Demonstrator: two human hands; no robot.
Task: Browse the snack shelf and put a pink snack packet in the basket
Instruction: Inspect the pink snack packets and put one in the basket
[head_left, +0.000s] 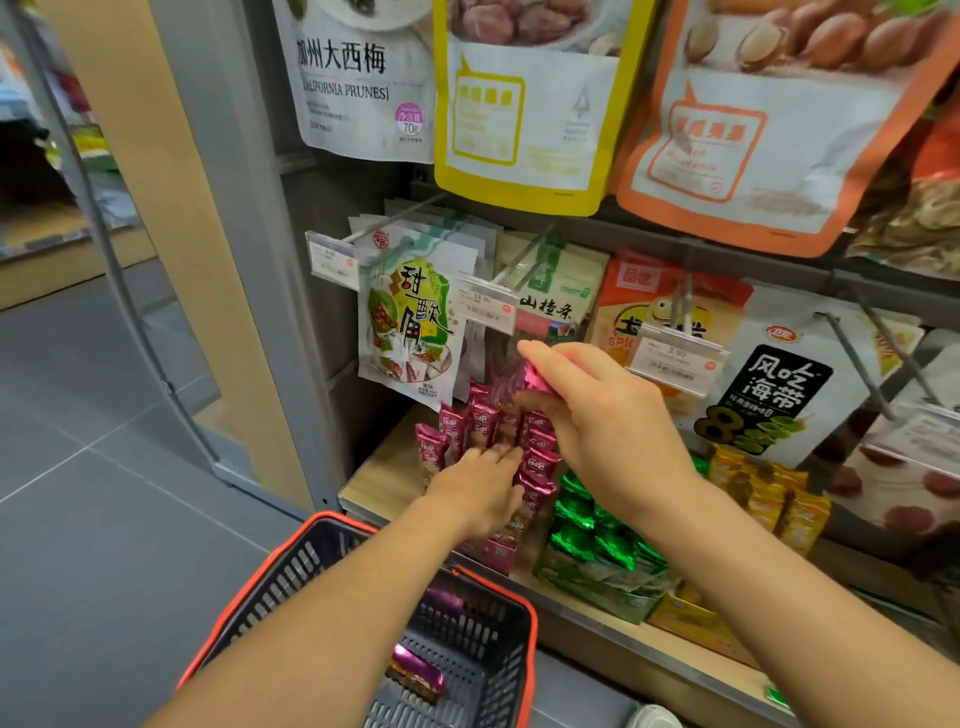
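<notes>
Forward, right hand (608, 415) pinching pink packet (537, 382), left hand (478, 488) lower

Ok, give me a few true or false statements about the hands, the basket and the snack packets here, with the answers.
1. The right hand pinches a raised pink packet. True.
2. The basket holds nothing. False: a pink wrapped snack lies inside.
3. The green packets sit left of the shelf's pink packets. False: they sit to the right.
4. The left hand touches the shelf's pink packets. True.
</notes>
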